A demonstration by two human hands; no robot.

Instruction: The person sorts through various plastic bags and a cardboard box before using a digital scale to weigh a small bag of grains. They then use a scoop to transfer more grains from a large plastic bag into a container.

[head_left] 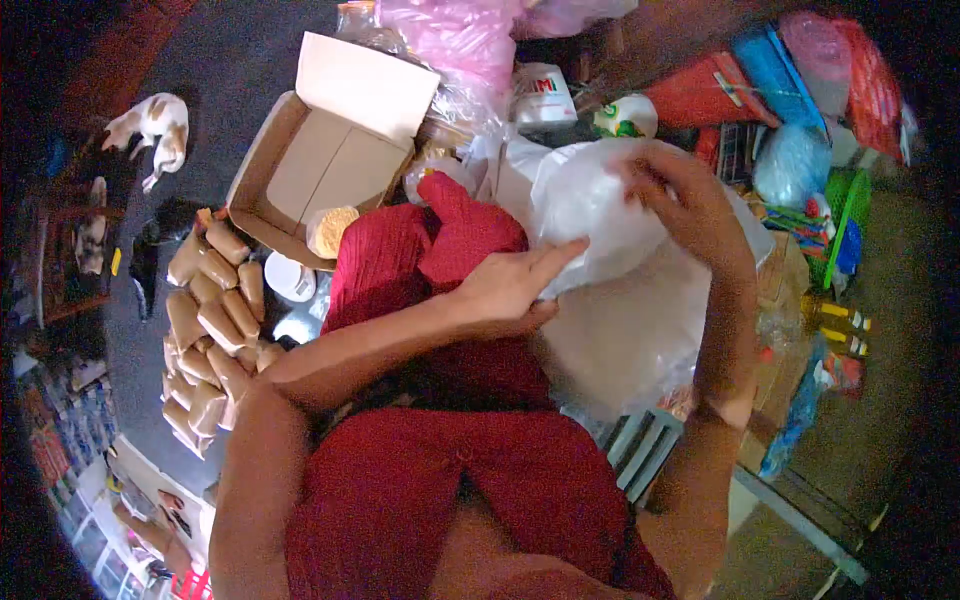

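A white translucent plastic bag (600, 215) is spread before me, to the right of my raised knee. My left hand (515, 288) is at the bag's near left edge, index finger stretched along it and the other fingers curled at its border. Over the bag's upper right part, my right hand (685, 205) has its fingers bent and apart, slightly blurred. Beneath lies a pale, shiny plastic sheet (630, 340). Several brown filled packets (215, 320) are piled on the dark floor to the left.
An open cardboard box (265, 180) stands ahead, with a white lidded tub (290, 276) near it. Pink plastic bags (450, 40) lie beyond. A white and brown cat (155, 125) is at the far left. A green basket (850, 225) and bottles (840, 328) are on the right.
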